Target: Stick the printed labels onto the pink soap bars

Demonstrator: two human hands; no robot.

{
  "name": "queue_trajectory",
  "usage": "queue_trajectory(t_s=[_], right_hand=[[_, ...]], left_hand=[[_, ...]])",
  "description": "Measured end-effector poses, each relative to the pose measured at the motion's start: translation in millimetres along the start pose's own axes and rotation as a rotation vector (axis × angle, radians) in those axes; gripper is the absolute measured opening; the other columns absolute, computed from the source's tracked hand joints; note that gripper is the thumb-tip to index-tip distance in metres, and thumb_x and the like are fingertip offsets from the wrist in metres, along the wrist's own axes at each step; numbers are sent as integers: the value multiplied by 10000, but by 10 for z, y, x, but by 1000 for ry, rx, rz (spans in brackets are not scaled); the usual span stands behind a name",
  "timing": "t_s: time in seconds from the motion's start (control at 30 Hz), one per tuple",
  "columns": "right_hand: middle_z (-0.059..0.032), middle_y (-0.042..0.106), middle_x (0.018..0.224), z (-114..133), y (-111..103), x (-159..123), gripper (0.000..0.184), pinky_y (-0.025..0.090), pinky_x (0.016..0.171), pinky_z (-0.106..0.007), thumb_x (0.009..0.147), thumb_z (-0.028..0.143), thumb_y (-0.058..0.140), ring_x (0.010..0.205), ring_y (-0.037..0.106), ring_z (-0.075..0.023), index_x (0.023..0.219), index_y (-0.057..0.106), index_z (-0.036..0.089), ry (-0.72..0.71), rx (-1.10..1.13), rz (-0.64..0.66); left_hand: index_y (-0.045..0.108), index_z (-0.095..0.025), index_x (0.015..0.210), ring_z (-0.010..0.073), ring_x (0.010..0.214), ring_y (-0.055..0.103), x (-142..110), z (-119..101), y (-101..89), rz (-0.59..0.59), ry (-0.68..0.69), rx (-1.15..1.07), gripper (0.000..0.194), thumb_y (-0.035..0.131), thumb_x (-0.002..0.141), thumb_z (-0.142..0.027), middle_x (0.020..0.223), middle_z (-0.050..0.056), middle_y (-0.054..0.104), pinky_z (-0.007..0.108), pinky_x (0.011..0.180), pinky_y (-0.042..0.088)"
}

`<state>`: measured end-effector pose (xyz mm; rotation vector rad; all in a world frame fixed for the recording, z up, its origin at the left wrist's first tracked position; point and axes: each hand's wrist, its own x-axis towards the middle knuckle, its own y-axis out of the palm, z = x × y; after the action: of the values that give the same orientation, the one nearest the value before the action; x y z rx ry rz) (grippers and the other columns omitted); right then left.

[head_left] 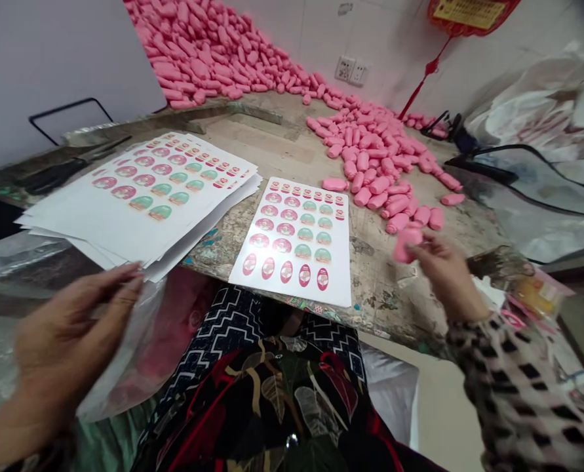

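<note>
My right hand pinches a pink oblong piece at the near end of a long trail of pink pieces on the worn table. A single sticker sheet with round and oval labels lies at the table's front edge, left of that hand. My left hand hovers low at the left, fingers stretched out over a clear plastic bag holding pink pieces, just below a stack of sticker sheets.
A large heap of pink pieces piles against the back wall. A wall socket and a red hanging ornament are behind. White plastic bags and a dark wire frame sit at the right.
</note>
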<state>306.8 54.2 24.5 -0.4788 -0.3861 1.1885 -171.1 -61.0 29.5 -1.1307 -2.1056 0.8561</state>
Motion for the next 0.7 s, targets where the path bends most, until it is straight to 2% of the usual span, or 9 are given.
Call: queue_trajectory(t_s=[0.07,0.17,0.23,0.33,0.47,0.53,0.6,0.63,0.7], right_hand=[[-8,617,791,246,367,-513,401,417,554,-263,695,389,668,603,534,-117,1049,564,234,102,376,254],[-7,640,886,543,880,-1181,358,484,704,-292,700,351,696,789,596,-142,1013,552,255,176,672,580],[8,638,860,640,1094,-1437,323,485,756,-305,709,353,694,807,600,-139,977,544,252,189,750,670],[0,629,964,640,1134,-1496,280,442,876,-307,718,359,691,925,579,-136,930,559,234,58,730,726],[-17,631,1005,520,866,-1218,255,443,856,-316,800,402,595,914,584,-149,980,594,222,14,475,881],[-23,638,927,448,769,-1050,257,446,794,-311,856,423,498,857,586,-158,943,613,210,-22,235,716],[-33,628,890,377,750,-919,255,423,754,-301,876,393,458,840,571,-171,883,632,207,-134,-97,450],[-37,623,893,345,764,-874,236,408,736,-294,874,369,460,836,564,-176,872,637,212,-196,-258,338],[-40,620,915,295,813,-829,201,380,704,-283,871,330,464,834,557,-179,892,635,226,-294,-494,225]], left_hand=[[652,-277,1054,178,814,630,-175,-455,249,323,-48,-369,341,624,752,-433,964,3,691,344,837,471],[547,-214,1222,194,871,635,-392,-970,716,888,-250,-903,513,622,765,-437,1095,83,653,363,832,481],[563,-192,1199,193,963,608,-493,-1138,984,1044,-317,-1129,474,612,785,-420,1114,94,640,336,885,449],[632,-162,1055,170,972,593,-564,-1187,1183,1108,-413,-1268,334,604,806,-383,1027,79,660,272,879,436],[595,-191,1040,164,848,619,-520,-1138,1141,1134,-530,-1282,300,588,816,-389,1029,63,640,315,782,488],[561,-212,1065,167,739,625,-472,-1132,1098,1136,-520,-1230,333,566,816,-433,932,49,647,350,710,503],[555,-206,1030,144,624,596,-425,-1142,1082,1116,-427,-1105,337,603,782,-429,751,7,624,316,646,488],[563,-197,986,129,584,570,-404,-1151,1084,1095,-348,-1006,325,636,753,-410,681,-15,596,290,621,472],[580,-185,873,119,578,538,-369,-1174,1104,1015,-118,-750,268,671,708,-375,645,-34,559,265,607,446]])
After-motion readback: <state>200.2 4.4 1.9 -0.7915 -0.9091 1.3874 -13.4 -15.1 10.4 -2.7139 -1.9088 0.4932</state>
